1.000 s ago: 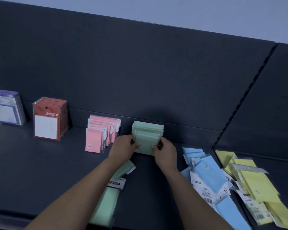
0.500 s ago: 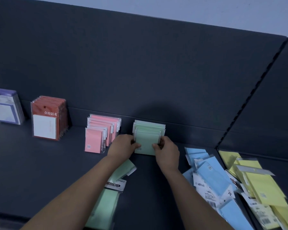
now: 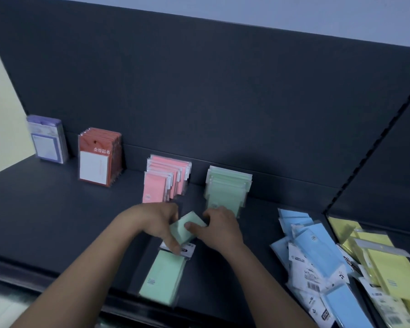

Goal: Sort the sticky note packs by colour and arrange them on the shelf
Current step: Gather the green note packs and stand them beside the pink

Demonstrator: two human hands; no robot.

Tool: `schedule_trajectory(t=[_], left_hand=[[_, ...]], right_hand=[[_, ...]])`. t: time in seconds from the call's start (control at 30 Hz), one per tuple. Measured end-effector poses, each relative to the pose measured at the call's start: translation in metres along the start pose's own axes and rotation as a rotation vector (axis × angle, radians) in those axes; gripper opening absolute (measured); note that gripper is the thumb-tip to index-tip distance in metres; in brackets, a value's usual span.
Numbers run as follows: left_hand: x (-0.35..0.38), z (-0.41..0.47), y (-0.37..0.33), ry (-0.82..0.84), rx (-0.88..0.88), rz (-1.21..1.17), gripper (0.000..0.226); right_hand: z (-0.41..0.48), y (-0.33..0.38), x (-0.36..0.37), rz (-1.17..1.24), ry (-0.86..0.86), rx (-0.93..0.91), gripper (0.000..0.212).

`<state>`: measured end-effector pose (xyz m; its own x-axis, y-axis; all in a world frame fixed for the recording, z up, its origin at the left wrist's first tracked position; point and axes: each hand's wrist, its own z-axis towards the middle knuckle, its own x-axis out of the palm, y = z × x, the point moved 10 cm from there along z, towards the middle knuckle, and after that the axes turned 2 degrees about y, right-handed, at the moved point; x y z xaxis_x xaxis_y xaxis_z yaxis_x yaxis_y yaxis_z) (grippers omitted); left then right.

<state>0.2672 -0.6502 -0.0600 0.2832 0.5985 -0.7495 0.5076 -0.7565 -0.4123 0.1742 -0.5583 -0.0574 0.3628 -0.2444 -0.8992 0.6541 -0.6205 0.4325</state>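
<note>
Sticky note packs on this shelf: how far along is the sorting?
Roughly halfway, I'd judge. Done: the pink row and the green row stand upright at the back. In hand: the left hand and right hand both grip a small green pack just before the green row. To do: a long green pack lying flat, plus the loose blue pile and yellow pile on the right.

Left hand and right hand covering green pack edges. Yellow packs, right of right hand, running off frame; labels blurring.
</note>
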Motion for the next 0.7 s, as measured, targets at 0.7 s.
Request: schedule_trajectory(t=[0.7], left_hand=[[0.029, -0.020, 0.003, -0.128, -0.002, -0.178, 0.039]], right_hand=[[-0.032, -0.020, -0.033, 0.707, -0.284, 0.061, 0.010]])
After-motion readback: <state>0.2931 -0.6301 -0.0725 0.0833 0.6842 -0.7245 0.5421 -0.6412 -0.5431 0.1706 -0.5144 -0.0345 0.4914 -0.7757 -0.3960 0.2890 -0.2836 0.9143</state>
